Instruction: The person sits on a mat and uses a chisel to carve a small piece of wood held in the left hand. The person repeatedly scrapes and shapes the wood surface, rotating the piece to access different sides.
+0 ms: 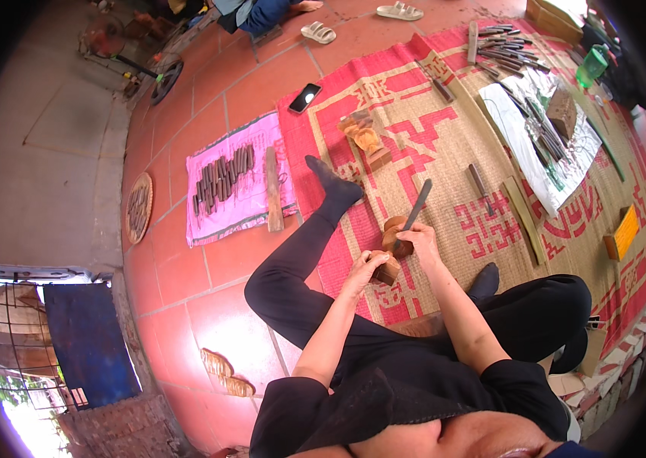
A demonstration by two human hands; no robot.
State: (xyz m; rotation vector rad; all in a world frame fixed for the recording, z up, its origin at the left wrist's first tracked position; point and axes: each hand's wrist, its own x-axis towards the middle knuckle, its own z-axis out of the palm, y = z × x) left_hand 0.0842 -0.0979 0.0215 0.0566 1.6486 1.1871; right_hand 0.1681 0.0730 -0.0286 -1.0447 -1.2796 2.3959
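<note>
Between my legs, a brown carved wooden piece [385, 272] with a squared base rests on the mat. My left hand [366, 269] is closed around the base. My right hand [420, 241] grips a long, dark, flat file [418, 203], one end pointing up and away. Its lower end lies against the carving, partly hidden by my fingers. Beyond my left foot stands a similar carved wooden figure [367, 140] on a square base. To the right of my hands, a chisel-like tool [480, 185] lies on the mat.
The red and tan woven mat [414, 172] carries a white sheet with tools [548, 137], a tool pile [504, 47], a yellow-topped block [623, 233] and a phone [305, 98]. Leftward, a pink cloth [204, 221] holds dark tools. Another person [262, 14] sits at the far edge.
</note>
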